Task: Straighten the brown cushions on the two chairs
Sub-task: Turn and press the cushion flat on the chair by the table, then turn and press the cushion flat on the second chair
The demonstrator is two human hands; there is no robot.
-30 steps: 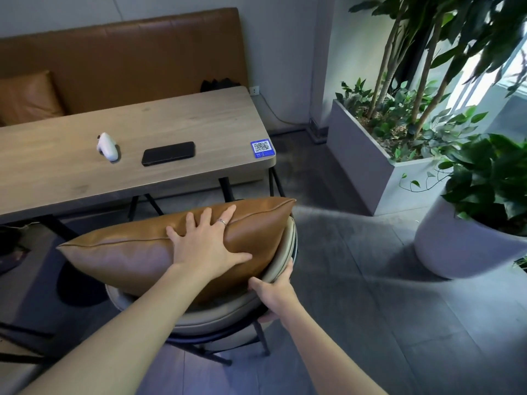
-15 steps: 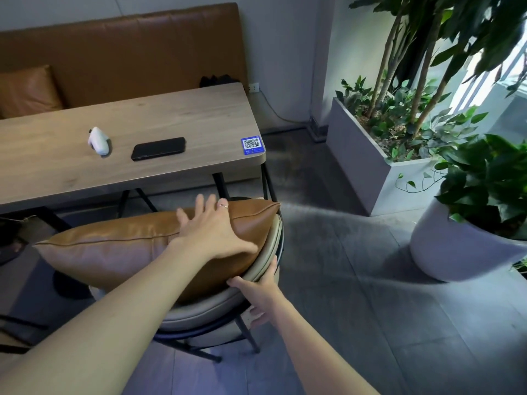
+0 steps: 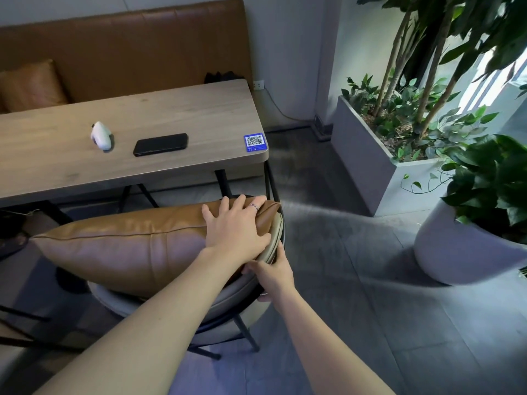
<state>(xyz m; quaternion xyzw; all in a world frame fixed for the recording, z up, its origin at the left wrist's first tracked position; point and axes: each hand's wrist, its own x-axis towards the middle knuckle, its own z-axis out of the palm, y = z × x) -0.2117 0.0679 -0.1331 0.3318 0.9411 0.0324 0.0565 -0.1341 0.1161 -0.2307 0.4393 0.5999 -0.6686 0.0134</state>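
The table (image 3: pixel 137 163) stands beyond both hands. The chair (image 3: pixel 242 292) sits under them, with the cushion (image 3: pixel 128 246) leaning on its backrest. The left hand (image 3: pixel 236 226) lies flat, fingers spread, on the cushion's right end; just below, the right hand (image 3: pixel 273 273) grips the backrest.

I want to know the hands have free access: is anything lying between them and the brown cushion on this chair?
Nothing visible: the left hand lies flat on the brown cushion, and the right hand holds the chair back beside it.

A blue QR-code sticker (image 3: pixel 255 142) sits on the table (image 3: pixel 171 109) corner; its small print seems unreadable.
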